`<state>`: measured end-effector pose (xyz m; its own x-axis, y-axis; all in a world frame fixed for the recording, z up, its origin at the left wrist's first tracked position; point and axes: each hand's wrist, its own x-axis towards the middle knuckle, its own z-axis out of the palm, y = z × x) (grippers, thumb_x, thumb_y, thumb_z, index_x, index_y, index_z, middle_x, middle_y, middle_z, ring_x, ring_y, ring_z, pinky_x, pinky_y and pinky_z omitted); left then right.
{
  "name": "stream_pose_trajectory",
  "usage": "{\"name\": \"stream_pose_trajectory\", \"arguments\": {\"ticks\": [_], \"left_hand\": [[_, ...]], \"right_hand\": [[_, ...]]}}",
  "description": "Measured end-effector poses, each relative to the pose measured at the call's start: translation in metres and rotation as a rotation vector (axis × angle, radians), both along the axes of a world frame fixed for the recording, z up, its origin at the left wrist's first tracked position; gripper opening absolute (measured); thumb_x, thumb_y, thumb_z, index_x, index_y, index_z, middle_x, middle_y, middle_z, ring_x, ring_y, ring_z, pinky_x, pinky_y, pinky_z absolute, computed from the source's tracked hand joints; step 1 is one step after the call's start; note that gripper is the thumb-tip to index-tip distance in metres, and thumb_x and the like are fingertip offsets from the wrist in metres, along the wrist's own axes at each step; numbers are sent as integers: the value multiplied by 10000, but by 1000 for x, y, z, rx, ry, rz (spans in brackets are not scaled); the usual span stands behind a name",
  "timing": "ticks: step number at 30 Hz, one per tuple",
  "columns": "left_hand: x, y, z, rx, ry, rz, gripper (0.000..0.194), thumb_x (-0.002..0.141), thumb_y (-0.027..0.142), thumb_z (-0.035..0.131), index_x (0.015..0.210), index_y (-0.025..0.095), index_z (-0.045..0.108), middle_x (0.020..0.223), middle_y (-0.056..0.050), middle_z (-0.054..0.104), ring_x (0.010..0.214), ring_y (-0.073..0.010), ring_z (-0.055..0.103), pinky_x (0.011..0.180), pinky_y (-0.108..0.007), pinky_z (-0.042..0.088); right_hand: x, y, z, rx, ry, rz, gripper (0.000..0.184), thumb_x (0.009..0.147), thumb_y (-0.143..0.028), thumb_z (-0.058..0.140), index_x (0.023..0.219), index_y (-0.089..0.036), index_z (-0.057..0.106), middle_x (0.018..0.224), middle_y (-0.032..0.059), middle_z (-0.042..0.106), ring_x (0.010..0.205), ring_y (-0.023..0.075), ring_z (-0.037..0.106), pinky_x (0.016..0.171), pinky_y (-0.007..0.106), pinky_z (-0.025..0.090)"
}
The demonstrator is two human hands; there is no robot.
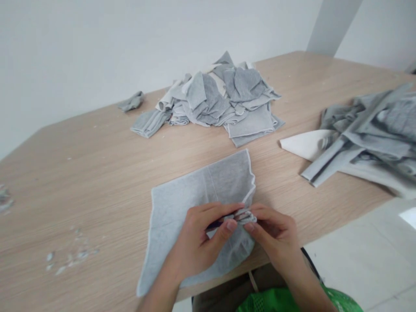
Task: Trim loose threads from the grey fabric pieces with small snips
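The gray cloth (177, 214) lies flat on the wooden table (97, 169), its far edge slanting away from the person toward the right and its left edge running back toward the person's lap. Its right side is bunched up, so I cannot tell its long axis. A pale hem lines that side, wavy at the far corner and curling down into the grip. Left hand (199, 240) and right hand (276, 229) meet there, thumbs and fingers pinching the gathered edge between them; most of the cloth spreads leftward, under and beyond the left hand. That hand also holds a dark, slim object (214, 225), perhaps a small tool, largely hidden by the fingers. Heaps of gray pieces (208, 99) rest farther back.
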<state>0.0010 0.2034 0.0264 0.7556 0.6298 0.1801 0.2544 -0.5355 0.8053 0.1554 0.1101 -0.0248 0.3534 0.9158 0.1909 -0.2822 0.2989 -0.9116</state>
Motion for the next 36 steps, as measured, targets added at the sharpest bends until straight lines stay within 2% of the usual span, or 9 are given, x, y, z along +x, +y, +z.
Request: {"name": "stream_pose_trajectory", "arguments": {"ticks": [12,21,36], "left_hand": [[0,-1,0,31,-28,-18,301,930,255,640,1222,266,712,815,18,717,653,-83,609,616,-189,444],[0,-2,0,81,-36,-26,285,943,288,638,1208,220,717,710,27,625,567,-74,516,544,-197,363],[0,-3,-1,115,-43,-25,272,958,282,618,1193,184,715,733,14,635,590,-81,544,551,-198,380]], "right_hand": [[-1,-3,-3,-13,3,-38,192,833,-126,746,932,-283,797,874,-5,747,834,130,681,752,228,541],[0,-3,-3,-19,-21,-27,199,841,-129,741,934,-297,797,888,-6,756,851,132,689,761,228,546],[0,-3,-3,-28,-29,-34,206,839,-144,748,945,-312,801,896,12,766,876,161,696,765,269,556]]}}
